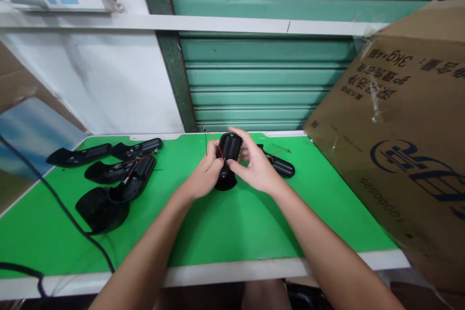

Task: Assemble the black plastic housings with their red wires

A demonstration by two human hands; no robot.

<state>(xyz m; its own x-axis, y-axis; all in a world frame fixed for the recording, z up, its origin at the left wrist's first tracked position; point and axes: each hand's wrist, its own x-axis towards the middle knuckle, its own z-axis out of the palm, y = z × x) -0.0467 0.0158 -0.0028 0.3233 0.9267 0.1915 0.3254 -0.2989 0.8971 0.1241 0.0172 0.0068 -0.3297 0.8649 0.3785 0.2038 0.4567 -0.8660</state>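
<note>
Two bare forearms (323, 227) are reaching across the green tabletop (247, 232). Left hand (205, 175), right hand (257, 165): fingers are gripping a black casing (230, 145) near the far edge, thumbs resting by its red wire (215, 139).

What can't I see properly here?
In the head view:
Held part: sides partly covered by the left hand and right hand.
Black part beyond the right hand: partly hidden by it.
Box: cut off by the right edge.
Wire tip above the left hand: too small.
</note>
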